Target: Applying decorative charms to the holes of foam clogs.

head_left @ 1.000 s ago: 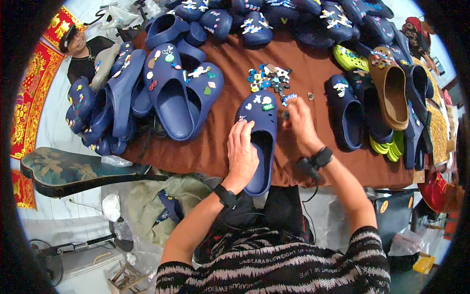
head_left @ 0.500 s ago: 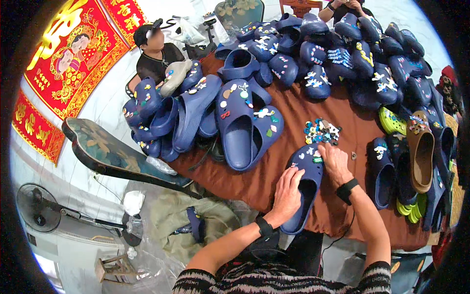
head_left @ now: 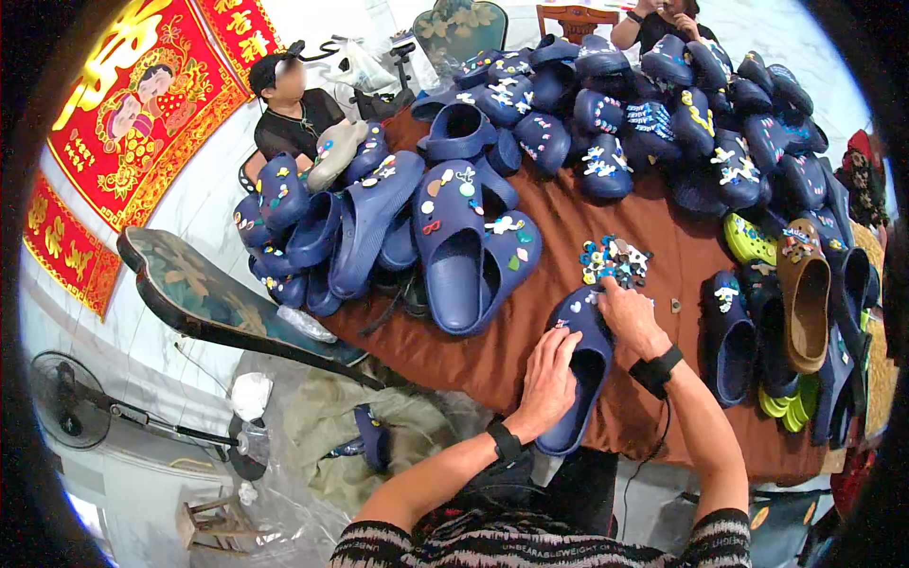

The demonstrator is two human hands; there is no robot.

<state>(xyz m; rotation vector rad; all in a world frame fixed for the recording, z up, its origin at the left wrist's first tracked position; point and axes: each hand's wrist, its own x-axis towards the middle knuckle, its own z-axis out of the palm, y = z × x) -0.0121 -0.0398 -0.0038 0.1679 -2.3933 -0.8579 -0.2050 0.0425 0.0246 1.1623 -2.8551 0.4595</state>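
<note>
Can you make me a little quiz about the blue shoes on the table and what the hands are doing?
1. True or false: the left hand rests on a navy clog.
2. What lies just beyond the right hand? A) a pile of small colourful charms B) a hammer C) a cup
3. What colour is the cloth on the table?

Key: 1 true. 2 A. 3 brown.
</note>
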